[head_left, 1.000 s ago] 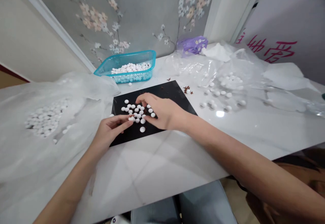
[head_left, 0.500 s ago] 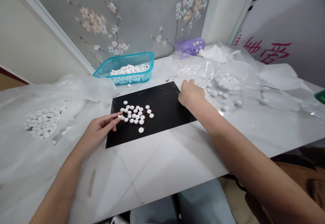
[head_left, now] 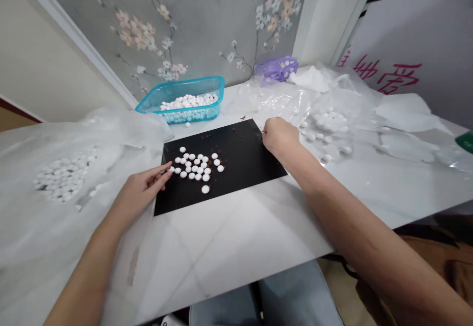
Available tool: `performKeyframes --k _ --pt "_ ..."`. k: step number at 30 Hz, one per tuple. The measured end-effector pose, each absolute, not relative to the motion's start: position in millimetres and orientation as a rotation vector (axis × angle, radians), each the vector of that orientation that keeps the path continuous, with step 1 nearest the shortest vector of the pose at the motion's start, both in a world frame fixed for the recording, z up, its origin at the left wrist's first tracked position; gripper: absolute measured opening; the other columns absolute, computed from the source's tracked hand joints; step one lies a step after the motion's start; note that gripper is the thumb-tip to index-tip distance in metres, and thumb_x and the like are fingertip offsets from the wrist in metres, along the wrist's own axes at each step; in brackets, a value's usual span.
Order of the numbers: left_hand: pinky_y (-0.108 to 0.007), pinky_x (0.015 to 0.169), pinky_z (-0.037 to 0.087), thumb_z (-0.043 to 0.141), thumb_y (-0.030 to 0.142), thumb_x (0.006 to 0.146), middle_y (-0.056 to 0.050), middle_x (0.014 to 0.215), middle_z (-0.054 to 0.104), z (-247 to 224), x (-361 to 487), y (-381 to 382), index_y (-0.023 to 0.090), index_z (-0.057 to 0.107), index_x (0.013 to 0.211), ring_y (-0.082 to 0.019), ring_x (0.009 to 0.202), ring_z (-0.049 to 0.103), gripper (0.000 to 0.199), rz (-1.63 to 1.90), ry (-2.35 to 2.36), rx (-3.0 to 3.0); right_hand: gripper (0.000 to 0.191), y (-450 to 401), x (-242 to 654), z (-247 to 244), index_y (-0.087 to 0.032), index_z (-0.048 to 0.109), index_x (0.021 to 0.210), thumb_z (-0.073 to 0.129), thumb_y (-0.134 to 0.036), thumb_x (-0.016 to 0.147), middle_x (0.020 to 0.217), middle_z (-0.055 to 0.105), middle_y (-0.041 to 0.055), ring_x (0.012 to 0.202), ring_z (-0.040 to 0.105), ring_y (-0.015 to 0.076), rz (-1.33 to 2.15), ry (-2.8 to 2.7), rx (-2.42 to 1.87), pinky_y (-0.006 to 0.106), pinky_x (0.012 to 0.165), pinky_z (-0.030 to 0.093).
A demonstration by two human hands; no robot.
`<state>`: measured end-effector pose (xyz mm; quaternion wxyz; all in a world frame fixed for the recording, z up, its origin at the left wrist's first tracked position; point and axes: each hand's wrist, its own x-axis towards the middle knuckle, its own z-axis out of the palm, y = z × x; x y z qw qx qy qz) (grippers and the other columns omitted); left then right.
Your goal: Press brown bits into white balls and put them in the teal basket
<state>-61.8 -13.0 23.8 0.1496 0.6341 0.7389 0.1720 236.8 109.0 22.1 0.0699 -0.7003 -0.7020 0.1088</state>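
My left hand [head_left: 142, 188] is at the left edge of a black mat [head_left: 244, 165], thumb and fingers pinched on a small white round piece [head_left: 172, 169]. Beside it on the mat lies a loose group of similar white pieces [head_left: 194, 169], with brownish-red crumbs scattered around them. Over the mat's right edge is my right hand [head_left: 281, 136], closed in a fist. A tiny dark tip shows at its fingers, but what they hold is too small and hidden to name.
Behind the mat stands a teal basket [head_left: 177, 111] of white pieces. Clear plastic bags with white pieces lie at left [head_left: 66, 175] and right [head_left: 328, 119]. A purple packet [head_left: 276, 69] rests against the wall. A patterned wall [head_left: 207, 20] closes off the back.
My left hand has drawn slightly left, with the white piece at its fingertips. My right fist has shifted a little towards me and right.
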Motion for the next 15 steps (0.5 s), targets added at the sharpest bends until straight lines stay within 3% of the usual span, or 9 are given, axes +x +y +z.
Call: performKeyframes --k 6,10,13,15 --pt "-0.023 0.062 0.041 0.055 0.05 0.076 -0.001 0.072 0.065 35.2 -72.5 -13.6 0.017 0.06 0.12 -0.015 0.065 0.055 0.055 0.676 2.152 1.749 0.027 109.3 236.4 21.3 -0.017 0.064 0.09 0.048 -0.005 0.072 0.09 0.064 0.0106 0.081 0.062 0.0235 0.278 -2.119 -2.097 0.028 0.061 0.042" --pt "-0.022 0.061 0.038 0.051 0.041 0.079 0.0 0.08 0.064 60.1 -100.3 -23.2 0.021 0.061 0.115 -0.014 0.069 0.052 0.042 0.747 2.617 1.614 0.028 108.5 235.2 21.7 -0.018 0.064 0.089 0.047 -0.004 0.071 0.088 0.065 0.0096 0.079 0.061 0.0232 0.262 -2.132 -2.092 0.027 0.059 0.041" --pt "-0.024 0.054 0.031 0.058 0.042 0.071 0.002 0.075 0.063 71.7 -126.8 -30.9 0.024 0.068 0.094 -0.014 0.06 0.046 0.031 0.365 2.982 1.305 0.028 108.9 234.3 20.3 -0.018 0.065 0.089 0.048 -0.005 0.071 0.09 0.065 0.0097 0.081 0.062 0.0247 0.254 -2.146 -2.083 0.028 0.059 0.041" --pt "-0.025 0.053 0.028 0.068 0.039 0.06 0.001 0.063 0.061 71.3 -142.9 -33.2 0.022 0.069 0.075 -0.014 0.052 0.042 0.023 0.317 2.89 1.282 0.028 109.2 234.0 19.2 -0.018 0.065 0.091 0.049 -0.006 0.071 0.093 0.065 0.0096 0.083 0.062 0.0252 0.249 -2.143 -2.084 0.028 0.06 0.042"
